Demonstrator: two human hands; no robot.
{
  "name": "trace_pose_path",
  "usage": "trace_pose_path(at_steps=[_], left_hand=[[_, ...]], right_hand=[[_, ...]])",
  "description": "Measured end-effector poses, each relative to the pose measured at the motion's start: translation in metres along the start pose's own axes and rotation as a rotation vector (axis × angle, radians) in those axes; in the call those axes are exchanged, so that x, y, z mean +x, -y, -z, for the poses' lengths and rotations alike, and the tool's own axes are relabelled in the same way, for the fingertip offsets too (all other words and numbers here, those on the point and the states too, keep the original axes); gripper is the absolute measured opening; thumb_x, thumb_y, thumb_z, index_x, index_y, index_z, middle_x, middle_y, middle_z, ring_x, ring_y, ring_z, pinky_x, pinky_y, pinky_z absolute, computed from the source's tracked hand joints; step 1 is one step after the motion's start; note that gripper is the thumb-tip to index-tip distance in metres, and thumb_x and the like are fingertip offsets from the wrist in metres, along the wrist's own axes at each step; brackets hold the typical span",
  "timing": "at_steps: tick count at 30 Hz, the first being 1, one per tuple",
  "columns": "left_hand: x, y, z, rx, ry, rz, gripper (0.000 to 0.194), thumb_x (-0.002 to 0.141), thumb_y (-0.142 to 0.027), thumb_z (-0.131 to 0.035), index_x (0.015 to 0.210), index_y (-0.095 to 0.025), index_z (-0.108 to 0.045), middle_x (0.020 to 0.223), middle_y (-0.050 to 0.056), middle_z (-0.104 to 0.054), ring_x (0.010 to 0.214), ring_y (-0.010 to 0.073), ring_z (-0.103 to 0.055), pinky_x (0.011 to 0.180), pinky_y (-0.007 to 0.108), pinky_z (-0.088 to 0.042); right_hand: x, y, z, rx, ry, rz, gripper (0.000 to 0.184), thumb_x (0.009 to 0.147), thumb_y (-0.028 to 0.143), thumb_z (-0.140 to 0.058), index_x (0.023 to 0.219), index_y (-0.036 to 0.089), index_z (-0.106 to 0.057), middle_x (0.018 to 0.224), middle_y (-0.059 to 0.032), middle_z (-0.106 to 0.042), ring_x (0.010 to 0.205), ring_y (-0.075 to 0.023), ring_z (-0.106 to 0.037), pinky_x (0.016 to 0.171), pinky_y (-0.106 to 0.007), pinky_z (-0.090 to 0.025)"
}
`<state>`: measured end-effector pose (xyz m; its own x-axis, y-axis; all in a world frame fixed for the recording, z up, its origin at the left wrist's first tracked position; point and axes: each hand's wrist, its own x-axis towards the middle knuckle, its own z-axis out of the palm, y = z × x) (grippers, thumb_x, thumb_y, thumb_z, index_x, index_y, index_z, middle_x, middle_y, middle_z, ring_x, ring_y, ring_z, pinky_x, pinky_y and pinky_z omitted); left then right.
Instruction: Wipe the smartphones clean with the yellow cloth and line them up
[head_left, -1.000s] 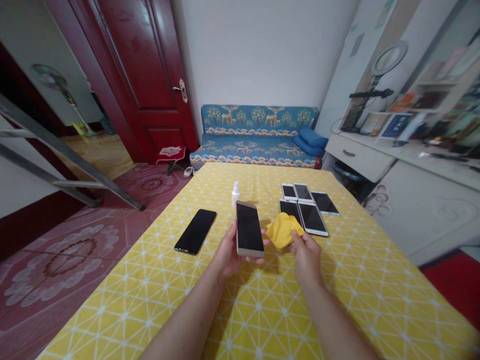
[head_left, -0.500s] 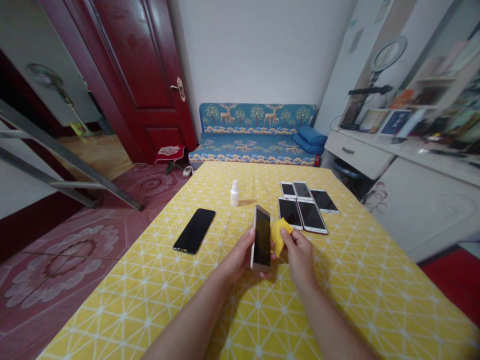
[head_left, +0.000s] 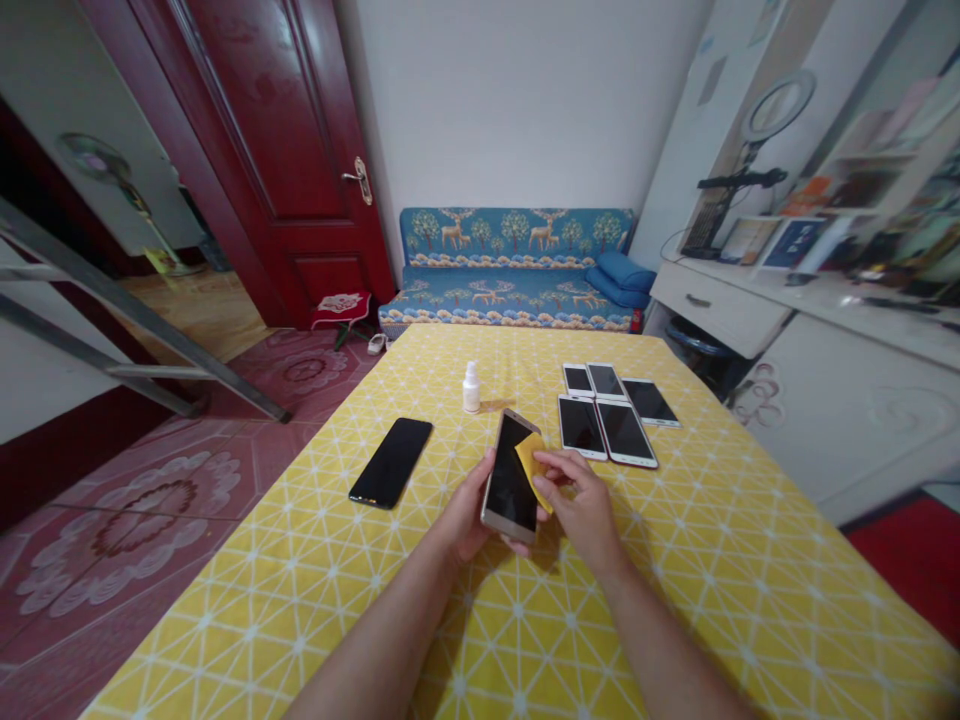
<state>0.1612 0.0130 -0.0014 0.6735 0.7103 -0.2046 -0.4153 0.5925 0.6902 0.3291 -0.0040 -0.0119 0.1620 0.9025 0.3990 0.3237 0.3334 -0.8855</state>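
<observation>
My left hand [head_left: 469, 510] is closed around a gold-edged phone [head_left: 508, 482] with a dark screen, held tilted above the yellow tablecloth. My right hand [head_left: 581, 505] pinches a yellow cloth [head_left: 531, 460] and presses it against the right side of the phone's screen. A black phone [head_left: 391, 462] lies flat on the table to the left of my hands. Several white-framed phones [head_left: 609, 425] lie in a group at the right, just beyond my right hand. A small white spray bottle [head_left: 471, 388] stands upright behind the held phone.
The table [head_left: 720, 560] carries a yellow cloth with a white triangle pattern. Beyond it stands a blue patterned sofa [head_left: 517, 265], a red door [head_left: 292, 150] at the left and a white desk with shelves [head_left: 810, 300] at the right. A metal ladder [head_left: 142, 330] leans at the left.
My left hand turned the phone from flat to edge-on and then back to a tilt. My right hand brought the yellow cloth from beside the phone onto its screen.
</observation>
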Motion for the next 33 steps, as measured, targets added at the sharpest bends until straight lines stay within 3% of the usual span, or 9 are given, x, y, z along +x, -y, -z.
trace_pose_path(at_steps=[8,16,22,26,33], left_hand=[[0.003,0.006,0.0,-0.027,0.088,0.004,0.06,0.092,-0.056,-0.037,0.124,-0.008,-0.056,0.084,0.018,-0.073,0.068,0.0281,-0.071,0.047,0.034,-0.054],[0.002,0.008,-0.008,0.061,0.048,0.116,0.062,0.091,-0.059,-0.034,0.119,-0.01,-0.059,0.106,0.019,-0.069,0.073,0.0261,-0.071,0.041,0.028,-0.052],[-0.001,0.014,-0.017,0.15,0.034,0.176,0.06,0.089,-0.061,-0.039,0.117,-0.012,-0.058,0.101,0.018,-0.069,0.066,0.0238,-0.07,0.038,0.024,-0.049],[-0.001,0.016,-0.019,0.177,0.025,0.175,0.062,0.088,-0.062,-0.038,0.115,-0.011,-0.059,0.1,0.019,-0.07,0.066,0.0245,-0.071,0.037,0.024,-0.048],[-0.001,0.011,-0.016,0.221,-0.075,0.136,0.067,0.086,-0.067,-0.037,0.108,-0.009,-0.062,0.071,0.014,-0.07,0.049,0.0221,-0.065,0.038,0.028,-0.049]], right_hand=[[0.0,-0.003,-0.003,-0.042,-0.03,0.003,0.013,0.079,0.031,-0.062,0.074,0.02,-0.062,0.08,-0.0028,-0.062,0.075,-0.0181,-0.06,0.071,-0.03,-0.048],[0.002,-0.007,0.004,0.001,-0.213,-0.117,0.025,0.082,0.044,-0.061,0.083,0.019,-0.06,0.074,-0.0019,-0.063,0.068,-0.0175,-0.059,0.063,-0.029,-0.047],[0.002,-0.006,0.008,0.028,-0.274,-0.102,0.024,0.082,0.042,-0.063,0.087,0.019,-0.064,0.079,-0.0027,-0.066,0.072,-0.0172,-0.061,0.065,-0.028,-0.048],[-0.001,0.004,0.005,0.01,-0.238,0.005,0.017,0.084,0.036,-0.063,0.086,0.019,-0.065,0.078,-0.0011,-0.064,0.071,-0.0156,-0.06,0.063,-0.026,-0.047],[-0.012,0.025,-0.007,-0.021,-0.053,0.198,0.006,0.086,0.022,-0.061,0.081,0.021,-0.064,0.079,-0.0012,-0.063,0.071,-0.0141,-0.059,0.064,-0.026,-0.046]])
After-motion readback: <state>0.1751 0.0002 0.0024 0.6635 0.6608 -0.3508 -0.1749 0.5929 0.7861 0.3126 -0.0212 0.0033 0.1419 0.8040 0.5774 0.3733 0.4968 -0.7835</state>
